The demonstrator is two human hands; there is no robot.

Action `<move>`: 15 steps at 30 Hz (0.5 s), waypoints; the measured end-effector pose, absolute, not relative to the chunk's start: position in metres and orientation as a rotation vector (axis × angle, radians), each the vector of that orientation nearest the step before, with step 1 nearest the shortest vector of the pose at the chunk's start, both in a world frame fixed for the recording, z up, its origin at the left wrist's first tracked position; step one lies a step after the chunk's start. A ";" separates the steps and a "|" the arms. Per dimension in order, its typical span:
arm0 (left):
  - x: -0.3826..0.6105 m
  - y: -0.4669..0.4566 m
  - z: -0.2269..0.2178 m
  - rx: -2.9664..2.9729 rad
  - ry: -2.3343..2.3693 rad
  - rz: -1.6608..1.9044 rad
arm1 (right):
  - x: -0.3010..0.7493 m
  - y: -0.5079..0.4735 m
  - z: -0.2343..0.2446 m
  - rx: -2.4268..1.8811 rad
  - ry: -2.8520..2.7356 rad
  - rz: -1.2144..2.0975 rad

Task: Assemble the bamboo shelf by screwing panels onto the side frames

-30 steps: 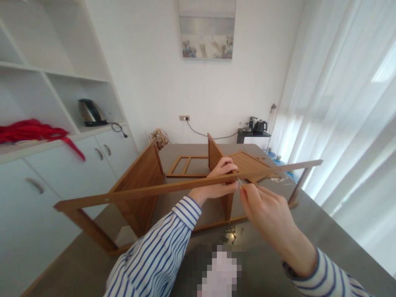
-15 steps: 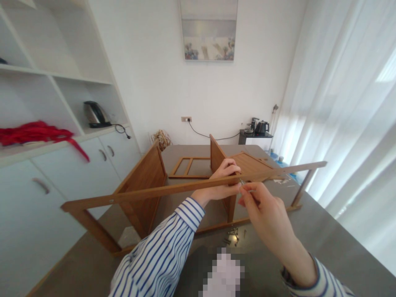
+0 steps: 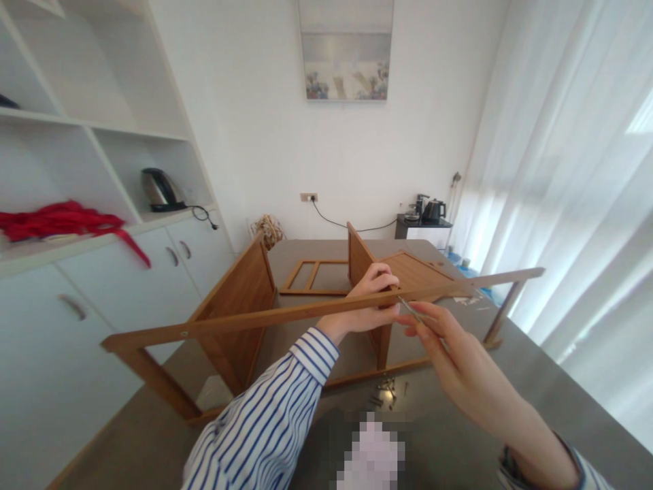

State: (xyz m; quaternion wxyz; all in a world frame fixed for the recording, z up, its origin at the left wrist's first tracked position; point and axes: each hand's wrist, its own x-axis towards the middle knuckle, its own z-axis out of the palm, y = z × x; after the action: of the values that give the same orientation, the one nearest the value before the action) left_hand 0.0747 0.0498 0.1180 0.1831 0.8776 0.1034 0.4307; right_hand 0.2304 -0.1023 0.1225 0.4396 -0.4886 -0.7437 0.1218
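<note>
Centrally held item: wooden rail [image 3: 265, 314], the top edge of a shelf frame standing on the grey table [image 3: 515, 381]; its long axis runs left to right across the view, rising slightly to the right.
Left hand [image 3: 375, 294]: curled closed over the rail, fingers on top and thumb beneath, just where the upright divider panel [image 3: 360, 257] meets it.
Right hand [image 3: 451, 350]: fingers pinched shut on a thin metal tool [image 3: 408, 307]; the palm sits low, to the right of the rail.
Tool line: the shaft slants up and leftward from the fingers, tip at the rail's near face, just beside the left thumb; whether it sits in a fastener cannot be told.
Key relation: the rail lies ahead and left of the right hand; the left hand is nearer, in contact.
Obstruction: nothing between tool and rail; only the left thumb is close.
Loose screws [image 3: 385, 391]: small cluster on the table, below both hands.
Side panel [image 3: 237, 299]: upright, at the left.
Flat parts: open frame [image 3: 311, 275] and board [image 3: 421, 269], lying beyond.
Surroundings: kettle [image 3: 159, 189] and red cloth [image 3: 61, 219] on white shelving, well apart.
</note>
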 end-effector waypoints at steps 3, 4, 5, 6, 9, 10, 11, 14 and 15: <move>0.075 0.049 0.118 2.494 0.294 1.221 | 0.235 -0.103 0.124 -1.240 -1.809 0.255; 0.075 0.049 0.118 2.499 0.296 1.227 | 0.236 -0.104 0.125 -1.266 -1.807 0.206; 0.075 0.049 0.117 2.502 0.296 1.234 | 0.237 -0.104 0.126 -1.291 -1.813 0.146; 0.075 0.049 0.117 2.505 0.296 1.237 | 0.238 -0.105 0.128 -1.308 -1.827 0.082; 0.076 0.049 0.116 2.504 0.306 1.236 | 0.239 -0.105 0.132 -1.301 -1.867 -0.081; 0.076 0.049 0.116 2.501 0.313 1.233 | 0.239 -0.105 0.133 -1.285 -1.875 -0.117; 0.076 0.049 0.116 2.498 0.320 1.229 | 0.238 -0.105 0.133 -1.268 -1.879 -0.143; 0.075 0.049 0.117 2.492 0.329 1.217 | 0.236 -0.103 0.132 -1.220 -1.879 -0.163; 0.075 0.049 0.117 2.492 0.326 1.217 | 0.236 -0.103 0.132 -1.209 -1.877 -0.150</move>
State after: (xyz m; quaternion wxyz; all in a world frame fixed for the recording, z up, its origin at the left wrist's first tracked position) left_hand 0.0755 0.0494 0.1171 0.1737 0.8788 0.1149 0.4293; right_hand 0.2356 -0.1028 0.1317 0.4366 -0.4860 -0.7547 -0.0603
